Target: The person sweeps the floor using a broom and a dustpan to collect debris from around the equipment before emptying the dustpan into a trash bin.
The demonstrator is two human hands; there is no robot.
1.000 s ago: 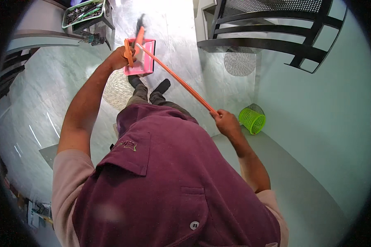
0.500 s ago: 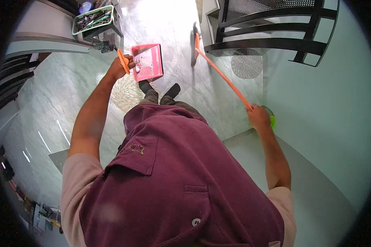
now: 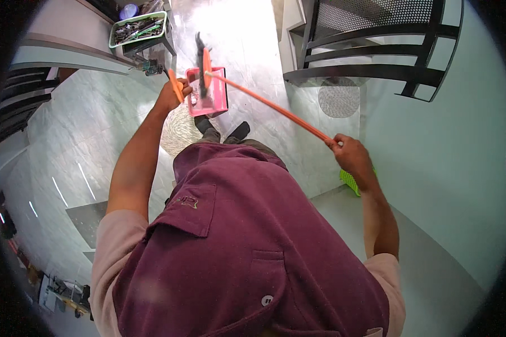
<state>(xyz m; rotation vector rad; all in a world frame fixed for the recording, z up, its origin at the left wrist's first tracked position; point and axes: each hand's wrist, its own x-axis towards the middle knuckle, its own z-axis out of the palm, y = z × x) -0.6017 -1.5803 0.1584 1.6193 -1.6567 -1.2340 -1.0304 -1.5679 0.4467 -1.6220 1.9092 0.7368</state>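
My left hand (image 3: 171, 96) is closed round the orange handle (image 3: 176, 85) of a pink dustpan (image 3: 223, 103), in front of my feet. Some light debris lies in the pan; just what it is cannot be made out. With its fingers wrapped round the orange stick, my right hand (image 3: 352, 154) holds a broom (image 3: 269, 105) out to the right. The stick slants up and leftward to the broom head, whose dark bristles (image 3: 201, 64) overlap the pan in this view. Whether the bristles touch the pan is unclear.
A light-green basket (image 3: 140, 40) of utensils stands on a small dark stand at upper left. Black slatted furniture (image 3: 371, 50) with a perforated panel is at upper right. Round woven mats (image 3: 177, 132) lie on the floor. A lime-green basket (image 3: 351, 182) sits below my right hand.
The broom head has swung left from the floor right of the dustpan to over the pan. My right hand stays on the stick; my left hand and the pan have shifted slightly right and down.
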